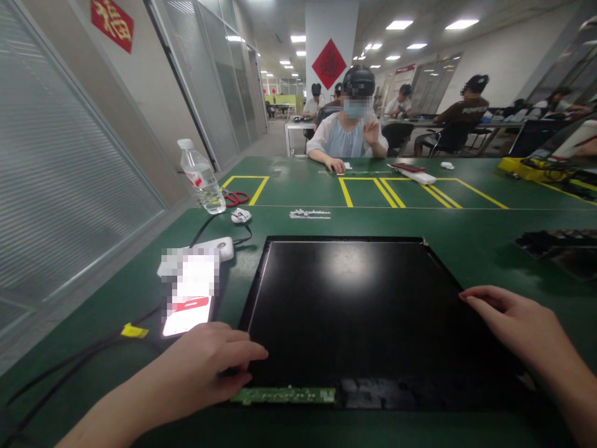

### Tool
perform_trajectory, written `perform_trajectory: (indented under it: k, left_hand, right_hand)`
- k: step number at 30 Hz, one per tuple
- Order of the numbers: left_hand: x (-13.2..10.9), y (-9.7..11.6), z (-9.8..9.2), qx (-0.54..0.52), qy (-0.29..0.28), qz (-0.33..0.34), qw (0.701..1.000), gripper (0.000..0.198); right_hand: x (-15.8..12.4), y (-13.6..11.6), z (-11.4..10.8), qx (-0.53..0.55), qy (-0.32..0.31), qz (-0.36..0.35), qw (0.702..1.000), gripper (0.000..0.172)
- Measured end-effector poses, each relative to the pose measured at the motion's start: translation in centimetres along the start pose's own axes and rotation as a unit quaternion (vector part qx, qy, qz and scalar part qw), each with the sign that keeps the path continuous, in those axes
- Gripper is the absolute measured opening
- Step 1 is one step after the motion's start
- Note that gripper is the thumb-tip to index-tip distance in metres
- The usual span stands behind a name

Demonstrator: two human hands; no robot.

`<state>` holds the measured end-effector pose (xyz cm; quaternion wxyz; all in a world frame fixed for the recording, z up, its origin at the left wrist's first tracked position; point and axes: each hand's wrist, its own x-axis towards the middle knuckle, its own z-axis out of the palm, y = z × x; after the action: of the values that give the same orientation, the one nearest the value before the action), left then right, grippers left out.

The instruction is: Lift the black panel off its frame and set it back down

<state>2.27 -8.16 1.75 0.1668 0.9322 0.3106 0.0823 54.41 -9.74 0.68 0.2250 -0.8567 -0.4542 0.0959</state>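
A flat black display panel (354, 311) lies on the green table, with a green circuit board strip (293, 395) along its near left edge. My left hand (214, 361) is at the panel's lower left corner, its fingers bent over the edge with the index finger reaching onto the surface. At the right edge, my right hand (513, 317) has thumb and fingertips pressed together on the frame. The undersides of my left fingers are partly hidden.
Left of the panel are a lit phone (191, 298), a white device (226, 249), cables, a water bottle (203, 180) and red scissors (237, 198). Dark parts (559, 249) lie at right. Across the table (303, 186) sits a person (349, 130) in a mask.
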Motion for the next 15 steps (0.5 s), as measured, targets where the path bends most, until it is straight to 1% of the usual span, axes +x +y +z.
perform_trajectory:
  k: [5, 12, 15]
  left_hand:
    - [0.15, -0.01, 0.01, -0.003, -0.004, 0.003, 1.0, 0.042]
    - [0.04, -0.06, 0.0, -0.011, -0.003, -0.007, 1.0, 0.041]
    - [-0.06, -0.14, 0.08, -0.015, 0.001, -0.001, 1.0, 0.044]
  right_hand:
    - [0.04, 0.01, -0.01, -0.001, -0.008, 0.011, 1.0, 0.05]
    - [0.22, 0.51, 0.07, -0.008, -0.003, -0.006, 1.0, 0.047]
    - [0.19, 0.35, 0.0, -0.011, -0.009, 0.005, 1.0, 0.048]
